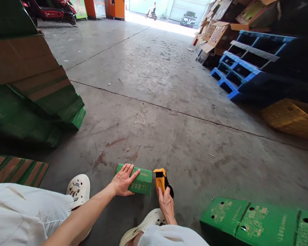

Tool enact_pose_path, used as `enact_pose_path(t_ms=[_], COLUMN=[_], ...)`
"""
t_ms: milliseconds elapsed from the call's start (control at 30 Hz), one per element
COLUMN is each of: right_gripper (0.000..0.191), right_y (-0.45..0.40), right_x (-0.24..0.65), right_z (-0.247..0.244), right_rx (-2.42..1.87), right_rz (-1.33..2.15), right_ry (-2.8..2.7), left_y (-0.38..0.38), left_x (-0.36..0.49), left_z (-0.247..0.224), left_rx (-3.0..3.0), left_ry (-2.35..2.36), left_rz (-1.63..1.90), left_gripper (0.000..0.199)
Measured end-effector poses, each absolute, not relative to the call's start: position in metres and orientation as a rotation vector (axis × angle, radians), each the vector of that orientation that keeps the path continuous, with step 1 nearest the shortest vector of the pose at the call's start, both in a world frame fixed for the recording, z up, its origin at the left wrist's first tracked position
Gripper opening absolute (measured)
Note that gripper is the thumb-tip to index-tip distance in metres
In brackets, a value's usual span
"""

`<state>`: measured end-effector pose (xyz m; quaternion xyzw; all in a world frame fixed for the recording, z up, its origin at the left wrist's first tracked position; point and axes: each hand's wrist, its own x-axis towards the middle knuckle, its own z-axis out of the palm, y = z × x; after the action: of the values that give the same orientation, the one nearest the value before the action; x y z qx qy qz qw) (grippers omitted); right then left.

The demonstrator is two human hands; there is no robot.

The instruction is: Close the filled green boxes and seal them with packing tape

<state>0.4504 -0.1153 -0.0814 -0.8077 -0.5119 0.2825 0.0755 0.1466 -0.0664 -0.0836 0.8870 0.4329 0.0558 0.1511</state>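
Our right grip (166, 201) clasped the yellow tape dispenser (160, 182); left of it, our left grip (125, 179) lay spread on the green box (143, 185). Seemingly we were taping; the next move called for steadiness.

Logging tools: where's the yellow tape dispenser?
In the head view, the tape dispenser is low, just right of centre, in the right hand, beside the small green box.

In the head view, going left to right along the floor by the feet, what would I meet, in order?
Brown-and-green striped cardboard, white clog with a charm, small green box, orange-and-black tape dispenser, green cardboard with round holes.
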Motion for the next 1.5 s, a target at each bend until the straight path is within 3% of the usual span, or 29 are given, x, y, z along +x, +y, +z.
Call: enact_pose_path(t_ms=[167, 333, 433, 567, 800, 933, 1067, 1133, 1267, 1333, 1500], right_gripper=[0.069, 0.071, 0.07, 0.065, 0.068, 0.07, 0.069, 0.069, 0.067, 0.067, 0.067], right_y=[-0.087, -0.054, -0.046, -0.046, -0.039, -0.034, -0.028, -0.025, -0.025, -0.027, -0.032], right_x=[0.456, 0.384, 0.358, 0.361, 0.358, 0.349, 0.342, 0.338, 0.333, 0.333, 0.336], right_z=[-0.01, 0.025, 0.02, 0.014, 0.021, 0.027, 0.032, 0.035, 0.037, 0.036, 0.033], right_rx=[-1.924, -1.476, -1.487, -1.515, -1.485, -1.509, -1.565, -1.583, -1.582, -1.567, -1.548], right_rz=[1.14, 1.556, 1.601, 1.512, 1.681, 1.824, 1.68, 1.602, 1.578, 1.581, 1.595], right_ry=[-1.256, -1.298, -1.385, -1.494, -1.465, -1.434, -1.531, -1.601, -1.67, -1.652, -1.612], left_y=[-0.068, -0.067, -0.062, -0.073, -0.144, -0.145, -0.136, -0.135, -0.132, -0.127, -0.11], left_x=[0.145, 0.144, 0.145, 0.143, 0.147, 0.15, 0.145, 0.141, 0.129, 0.121, 0.1], left_z=[-0.082, -0.081, -0.079, -0.076, -0.09, -0.091, -0.083, -0.078, -0.075, -0.08, -0.102], left_rx=[2.513, 2.481, 2.449, 2.403, 2.25, 2.194, 2.16, 2.147, 1.952, 1.728, 1.415], left_ry=[1.241, 1.226, 1.202, 1.277, 1.729, 1.704, 1.632, 1.61, 1.792, 1.951, 1.789], left_rz=[0.16, 0.178, 0.214, 0.26, 0.347, 0.253, 0.202, 0.289, 0.569, 0.657, 0.727], left_gripper=[0.125, 0.112, 0.11, 0.123, 0.107, 0.114, 0.117, 0.109, 0.069, 0.061, 0.092])
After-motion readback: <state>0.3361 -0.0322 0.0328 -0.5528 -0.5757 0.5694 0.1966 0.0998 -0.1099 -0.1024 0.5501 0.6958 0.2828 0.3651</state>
